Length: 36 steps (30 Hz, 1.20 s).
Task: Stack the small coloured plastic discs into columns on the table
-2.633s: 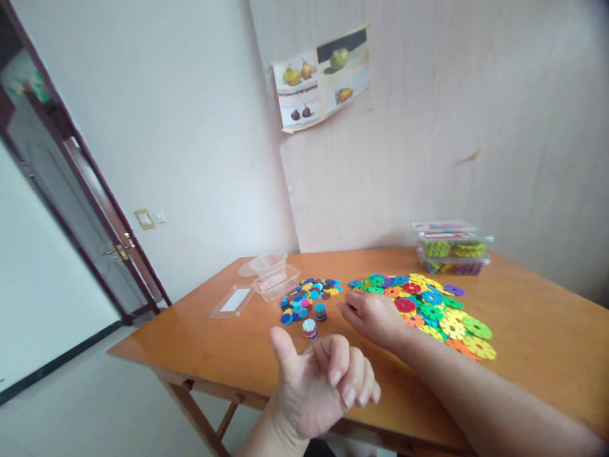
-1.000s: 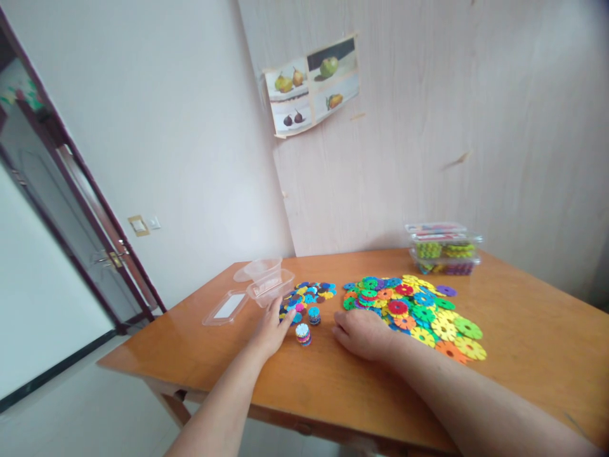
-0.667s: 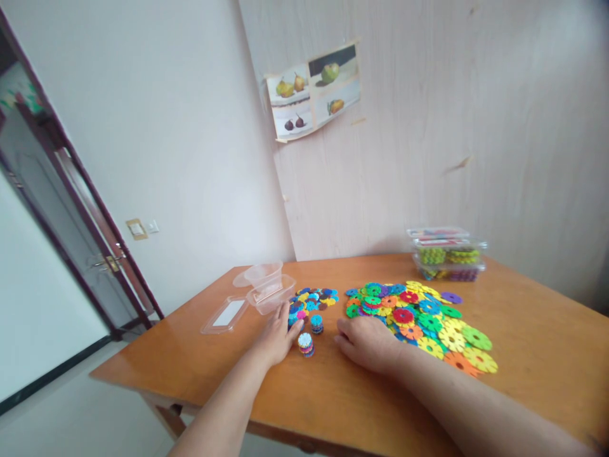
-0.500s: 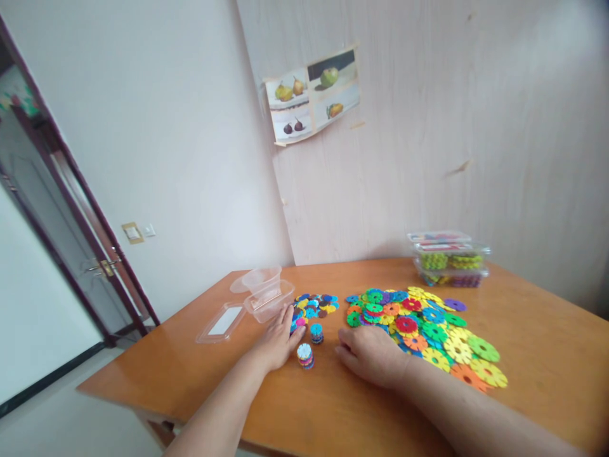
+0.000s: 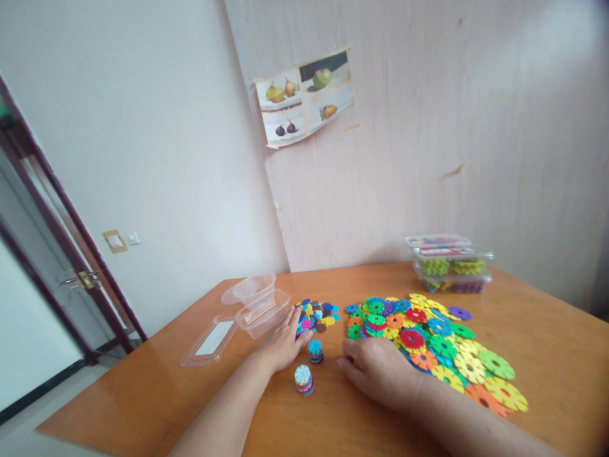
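My left hand (image 5: 284, 344) lies with its fingers stretched out at the left edge of a pile of small notched plastic discs (image 5: 320, 312). Just right of its thumb stands a short stack of discs with a blue top (image 5: 314, 351). A second stack with a pale top (image 5: 304, 379) is nearer to me. My right hand (image 5: 378, 371) rests beside a pile of large flower-shaped discs (image 5: 435, 346) in many colours, covering part of its near left side. Its fingers are curled under, and whatever they hold, if anything, is hidden.
Clear plastic tubs (image 5: 261, 311) stand at the back left, beside a flat lid (image 5: 212, 341) with a white label. Stacked clear boxes (image 5: 451, 263) of coloured pieces sit at the back right of the wooden table (image 5: 143, 387), against the wall.
The camera view has shifted slightly, so the table things sit lower in the picture. Both hands keep nearly the same places beside the discs, left fingers stretched, right fingers curled.
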Each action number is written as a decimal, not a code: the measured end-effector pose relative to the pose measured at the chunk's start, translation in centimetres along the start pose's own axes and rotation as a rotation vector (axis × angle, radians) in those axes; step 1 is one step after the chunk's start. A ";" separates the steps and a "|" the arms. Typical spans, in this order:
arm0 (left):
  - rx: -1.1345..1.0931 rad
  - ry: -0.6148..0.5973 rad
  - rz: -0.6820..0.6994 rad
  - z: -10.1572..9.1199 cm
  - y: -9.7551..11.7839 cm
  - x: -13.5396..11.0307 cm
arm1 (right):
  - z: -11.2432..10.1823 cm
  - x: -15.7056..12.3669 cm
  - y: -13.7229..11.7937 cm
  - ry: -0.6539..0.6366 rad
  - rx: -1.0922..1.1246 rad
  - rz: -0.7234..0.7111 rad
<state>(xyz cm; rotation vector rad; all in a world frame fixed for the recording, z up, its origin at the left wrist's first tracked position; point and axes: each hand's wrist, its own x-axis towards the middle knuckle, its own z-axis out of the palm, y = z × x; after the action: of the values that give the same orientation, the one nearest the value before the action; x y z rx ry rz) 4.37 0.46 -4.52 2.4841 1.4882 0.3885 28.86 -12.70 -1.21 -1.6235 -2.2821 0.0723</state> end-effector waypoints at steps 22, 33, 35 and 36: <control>0.022 0.866 -0.061 -5.3 -2.0 0.1 | -0.1 0.1 1.0 0.150 0.079 0.095; -0.348 1.074 -0.544 -6.4 -8.5 0.5 | 0.2 0.6 0.8 0.099 0.204 0.102; -0.413 1.093 -0.593 -5.9 -9.4 0.9 | -0.1 0.7 0.5 0.080 0.242 0.097; -0.431 1.094 -0.606 -5.6 -9.8 1.2 | -0.3 0.8 0.3 0.069 0.258 0.095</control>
<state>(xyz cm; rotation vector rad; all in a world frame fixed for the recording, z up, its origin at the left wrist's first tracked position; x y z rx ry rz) -5.05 6.32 -2.19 1.3366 2.0478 1.8562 29.06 -11.93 -0.79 -1.5718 -2.0476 0.3154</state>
